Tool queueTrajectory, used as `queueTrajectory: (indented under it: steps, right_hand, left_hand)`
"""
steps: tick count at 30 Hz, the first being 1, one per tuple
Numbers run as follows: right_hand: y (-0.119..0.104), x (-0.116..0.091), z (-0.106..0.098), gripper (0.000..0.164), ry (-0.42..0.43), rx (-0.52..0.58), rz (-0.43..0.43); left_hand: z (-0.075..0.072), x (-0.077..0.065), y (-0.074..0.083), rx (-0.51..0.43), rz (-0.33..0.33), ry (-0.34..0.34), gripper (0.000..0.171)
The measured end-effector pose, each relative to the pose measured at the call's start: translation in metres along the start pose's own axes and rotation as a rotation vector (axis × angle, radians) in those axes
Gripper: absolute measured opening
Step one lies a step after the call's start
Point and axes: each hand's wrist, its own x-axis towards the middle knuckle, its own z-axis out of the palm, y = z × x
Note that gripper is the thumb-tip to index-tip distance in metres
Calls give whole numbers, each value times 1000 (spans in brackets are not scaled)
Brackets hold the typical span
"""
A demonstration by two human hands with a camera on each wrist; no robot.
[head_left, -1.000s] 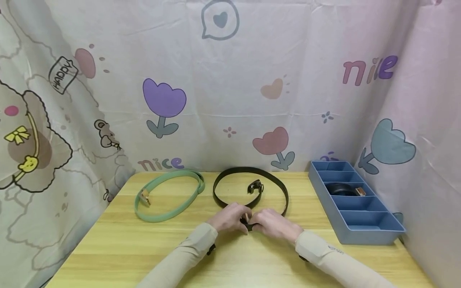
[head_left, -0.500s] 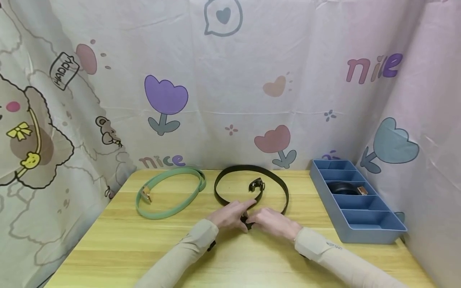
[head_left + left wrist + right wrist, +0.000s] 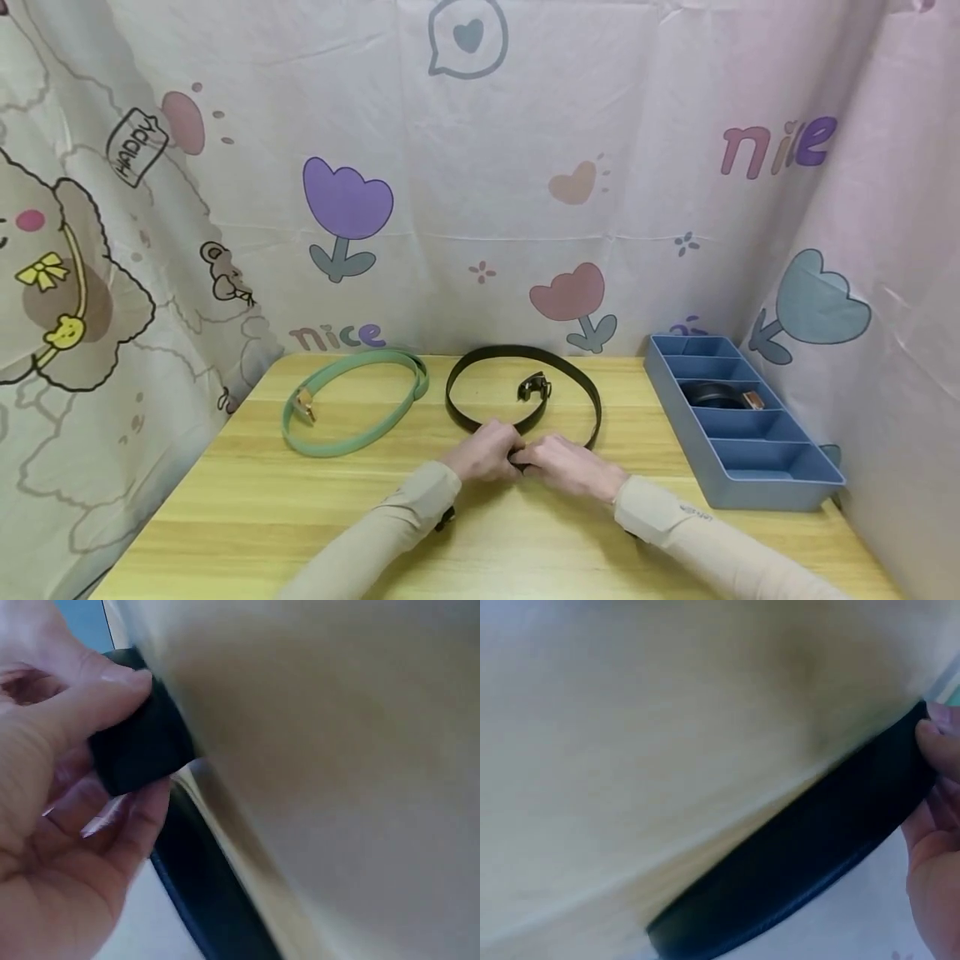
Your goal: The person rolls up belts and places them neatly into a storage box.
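Note:
A black belt (image 3: 517,352) stands on edge in a wide loop at the middle of the table, its buckle (image 3: 534,386) inside the loop. At the loop's near side, my left hand (image 3: 483,452) pinches a short folded piece of the belt, thumb on top and fingers beneath, as the left wrist view shows. Right beside it, my right hand (image 3: 573,467) holds the same belt, and the strap (image 3: 802,855) curves away from its fingers in the right wrist view. The hands nearly meet and hide most of the strap between them in the head view.
Left of the black belt lies a green belt (image 3: 341,449) in a loop with a gold-coloured buckle (image 3: 303,404). A blue divided box (image 3: 716,467) stands at the right edge, a coiled black belt (image 3: 712,394) in one compartment. A printed curtain (image 3: 450,192) hangs behind.
My left hand's fingers stretched out half a second ago and have curled back over the strap, closer to the right hand. The dark piece showing between the hands has become smaller.

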Motion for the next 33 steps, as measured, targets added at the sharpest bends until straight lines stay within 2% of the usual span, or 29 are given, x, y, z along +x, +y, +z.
queueTrajectory:
  steps: [7, 10, 12, 15, 18, 21, 26, 31, 33]
  right_hand:
    - [2, 1, -4, 12, -18, 40, -6]
    - [2, 0, -6, 12, -14, 45, -2]
    - [3, -1, -6, 11, -19, 34, 20]
    - [3, -5, -4, 13, -26, 9, 70]
    - [5, -8, -3, 17, -27, -11, 77]
    - [7, -9, -3, 16, -10, -2, 32]
    - [13, -12, -5, 4, 30, 9, -22]
    - [17, -12, -6, 24, 8, -3, -63]
    - [15, -10, -8, 26, -26, 3, -65]
  left_hand:
    - [-1, 1, 1, 5, 76, -5, 33]
    - [-5, 0, -1, -18, 58, -20, 46]
    - [-8, -3, -3, 12, 14, -17, 51]
    - [-12, -8, -4, 52, -75, 3, 45]
    - [-14, -9, -4, 28, -114, -1, 32]
    - [-13, -7, -4, -45, -108, -27, 30]
    - [-9, -2, -5, -127, -69, -93, 28]
    - [-8, 2, -9, -151, -36, -108, 18]
    - [-8, 3, -12, -147, -38, -119, 21]
